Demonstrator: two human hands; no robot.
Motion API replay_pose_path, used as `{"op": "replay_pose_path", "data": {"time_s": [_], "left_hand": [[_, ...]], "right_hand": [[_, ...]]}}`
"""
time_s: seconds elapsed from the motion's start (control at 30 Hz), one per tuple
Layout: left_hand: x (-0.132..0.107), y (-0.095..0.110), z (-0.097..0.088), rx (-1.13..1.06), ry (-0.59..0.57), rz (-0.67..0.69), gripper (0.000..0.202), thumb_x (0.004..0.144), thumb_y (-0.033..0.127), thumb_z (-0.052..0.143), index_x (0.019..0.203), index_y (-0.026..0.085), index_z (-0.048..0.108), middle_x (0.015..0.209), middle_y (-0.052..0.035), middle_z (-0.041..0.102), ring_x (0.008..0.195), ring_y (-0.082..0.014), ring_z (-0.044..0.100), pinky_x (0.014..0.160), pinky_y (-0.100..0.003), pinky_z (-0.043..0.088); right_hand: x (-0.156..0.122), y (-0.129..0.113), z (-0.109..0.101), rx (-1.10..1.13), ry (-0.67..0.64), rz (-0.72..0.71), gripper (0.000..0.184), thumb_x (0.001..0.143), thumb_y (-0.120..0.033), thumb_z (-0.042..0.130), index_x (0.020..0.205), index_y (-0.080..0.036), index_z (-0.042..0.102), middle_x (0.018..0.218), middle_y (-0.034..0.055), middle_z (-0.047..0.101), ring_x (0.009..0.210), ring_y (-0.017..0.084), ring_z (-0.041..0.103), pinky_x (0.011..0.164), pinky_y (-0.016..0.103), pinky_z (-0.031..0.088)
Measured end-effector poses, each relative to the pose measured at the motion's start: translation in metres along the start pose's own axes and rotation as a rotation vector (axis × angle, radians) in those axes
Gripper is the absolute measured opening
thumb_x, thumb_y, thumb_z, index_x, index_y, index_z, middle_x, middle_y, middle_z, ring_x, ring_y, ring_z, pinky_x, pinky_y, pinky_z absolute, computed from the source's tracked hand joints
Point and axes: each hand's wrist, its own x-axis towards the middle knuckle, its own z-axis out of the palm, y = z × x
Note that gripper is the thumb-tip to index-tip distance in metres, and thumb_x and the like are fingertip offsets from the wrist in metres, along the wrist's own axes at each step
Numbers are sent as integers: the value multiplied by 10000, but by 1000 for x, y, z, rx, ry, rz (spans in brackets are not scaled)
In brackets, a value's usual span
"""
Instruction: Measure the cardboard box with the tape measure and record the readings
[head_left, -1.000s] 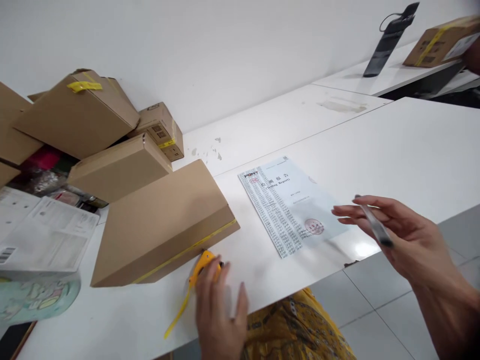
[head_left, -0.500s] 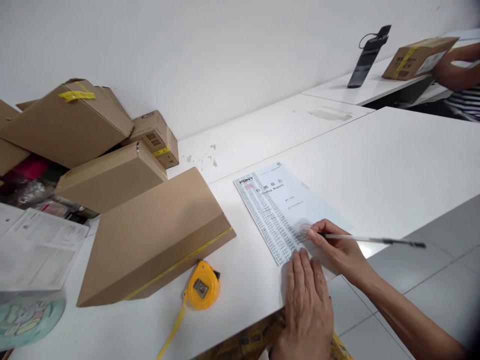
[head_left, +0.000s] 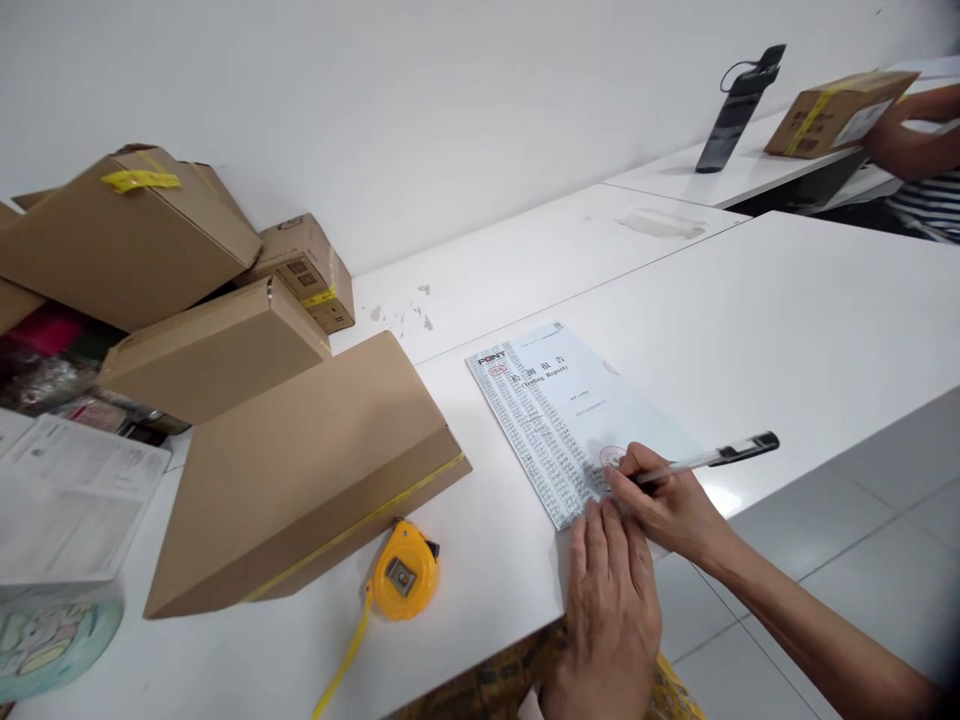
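A light blue testing report [head_left: 592, 385] lies on the white table near its front edge. My left hand [head_left: 611, 595] rests flat, fingers stretched out, over the report's lower edge. In my right hand [head_left: 671, 505] is a pen [head_left: 720, 457] with a clear barrel and a dark cap on its upper end. That hand rests on the report's lower right part, close to a red round stamp [head_left: 611, 456]. My fingers hide the pen's tip. To the left lies a yellow tape measure [head_left: 406, 575] with some of its yellow tape pulled out.
A closed cardboard box [head_left: 315, 470] lies left of the report, with more boxes [head_left: 135, 235] piled behind it. Printed papers [head_left: 82, 500] are at the far left. Further back stand a dark water bottle [head_left: 739, 110] and another person's arm [head_left: 919, 140] beside a taped box [head_left: 832, 115].
The pen's upper end has swung left and up, and my right hand has shifted slightly with it on the report. My left hand stays almost where it was.
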Motion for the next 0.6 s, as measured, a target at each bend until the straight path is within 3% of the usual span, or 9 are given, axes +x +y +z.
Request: {"op": "replay_pose_path", "data": {"time_s": [0.23,0.6], "left_hand": [[-1,0,0,-19,29,-18,618,894,168,620,1473,-8,494,1465,-212,574,1397,-312,498,1157,-412,481],[-2,0,3,4,24,-20,536,934,138,531,1457,17,526,1443,-183,606,1367,-298,540,1141,-409,497]], "right_hand": [[0,-3,2,-25,-5,-9,420,901,-509,627,635,-242,442,562,-58,358,517,116,314,459,270,283],[0,-2,2,-41,-24,-12,430,907,-530,616,637,-241,447,579,-54,366,523,119,315,458,269,293]]}}
